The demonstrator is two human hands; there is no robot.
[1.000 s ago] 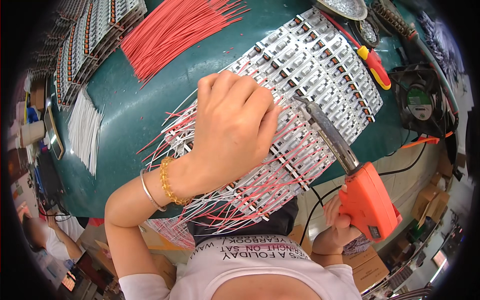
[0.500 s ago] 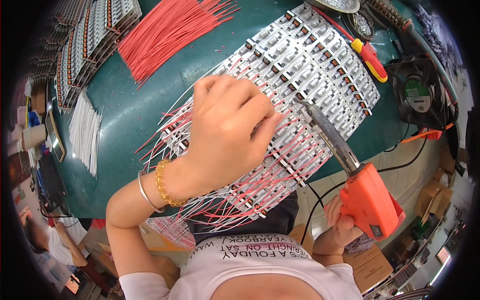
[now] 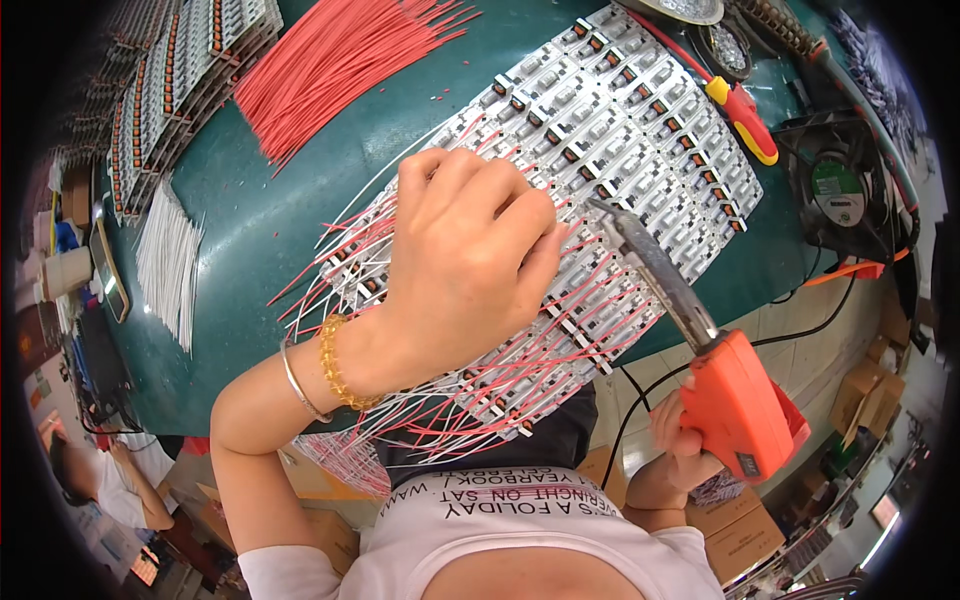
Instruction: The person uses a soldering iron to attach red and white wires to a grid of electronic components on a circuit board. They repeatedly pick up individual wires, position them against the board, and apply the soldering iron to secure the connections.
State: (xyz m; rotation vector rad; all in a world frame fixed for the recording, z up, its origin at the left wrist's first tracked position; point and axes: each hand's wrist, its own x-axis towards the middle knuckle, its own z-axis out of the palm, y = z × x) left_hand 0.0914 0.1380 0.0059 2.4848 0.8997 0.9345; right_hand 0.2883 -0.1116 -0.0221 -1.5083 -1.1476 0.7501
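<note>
A large panel of small white circuit boards (image 3: 640, 120) lies slanted across the table, its near rows trailing thin red and white wires (image 3: 500, 365). Over its middle, my left hand (image 3: 470, 245) is closed, thumb and fingers drawn together; the fingertips and whatever they pinch are hidden beneath the hand. My right hand (image 3: 685, 445) grips an orange soldering gun (image 3: 742, 405) from the right. The gun's dark metal barrel (image 3: 665, 280) points up and left, its tip just right of my left fingers, close over the boards. Actual contact I cannot tell.
A bundle of red wires (image 3: 320, 75) and a smaller white bundle (image 3: 168, 265) lie left on the green table (image 3: 260, 220). Stacked board panels (image 3: 185, 95) stand far left. Red-yellow cutters (image 3: 745, 120), a round tin (image 3: 722, 50) and a black fan (image 3: 838, 190) sit at right.
My left hand has shifted slightly to the right, nearer the soldering gun's tip. The gun and my right hand are almost where they were.
</note>
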